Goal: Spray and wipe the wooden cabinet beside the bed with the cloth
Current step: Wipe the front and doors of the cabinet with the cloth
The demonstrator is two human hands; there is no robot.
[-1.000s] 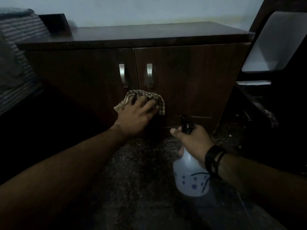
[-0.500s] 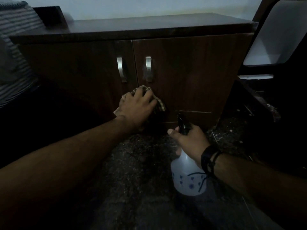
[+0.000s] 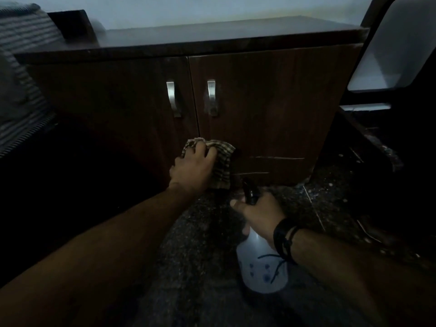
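Observation:
The dark wooden cabinet (image 3: 271,102) fills the middle of the view, with two doors and two metal handles. My left hand (image 3: 193,168) presses a checked cloth (image 3: 223,161) against the lower part of the doors, near the seam between them. My right hand (image 3: 258,214) grips the neck of a white spray bottle (image 3: 262,267) with a black trigger head, held low over the floor in front of the right door. A black band sits on that wrist.
Striped bedding (image 3: 21,74) lies at the left edge. A dark chair-like frame with a pale panel (image 3: 391,48) stands right of the cabinet. The speckled stone floor (image 3: 200,256) runs below my arms. Two pale streaks mark the right door's lower part.
My left hand has slid the cloth down and slightly right along the doors. The right hand and bottle have stayed nearly still.

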